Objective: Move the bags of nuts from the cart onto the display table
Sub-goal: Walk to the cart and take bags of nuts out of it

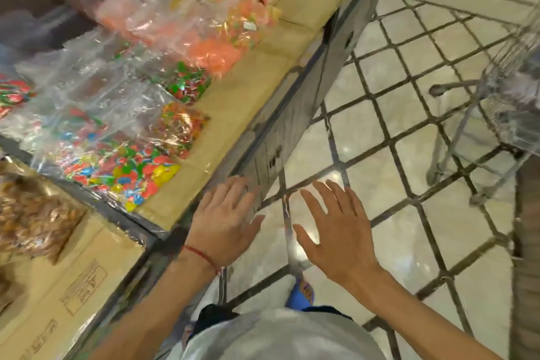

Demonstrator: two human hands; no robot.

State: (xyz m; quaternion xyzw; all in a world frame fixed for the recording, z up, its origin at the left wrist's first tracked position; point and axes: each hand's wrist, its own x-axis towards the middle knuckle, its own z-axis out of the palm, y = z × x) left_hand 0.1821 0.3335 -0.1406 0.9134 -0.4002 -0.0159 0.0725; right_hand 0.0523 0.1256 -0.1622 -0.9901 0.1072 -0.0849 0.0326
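While I stand at the corner of the display table (309,82), both my hands are out in front of me with nothing in them. My left hand (225,213) is flat, palm down, fingers straight and slightly spread, right by the table's metal edge; whether it touches the metal I cannot tell. A red thread bracelet (201,254) sits on that wrist. My right hand (336,228) hangs just beside it over the tiled floor (409,242), fingers straight and fanned wide, thumb out.

One clear bag of brown nuts (29,213) lies on the cardboard lining (87,272) at the lower left part of the table, well to the left of my left hand. Past a dark divider, clear bags of bright wrapped sweets (125,166) lie on more cardboard, with bags of orange and pink sweets (210,50) farther along.

The wire cart (496,82) stands at the right edge of the view, well apart from my hands and blurred, so I cannot tell what it holds. My blue sandal (301,295) shows below my right hand.
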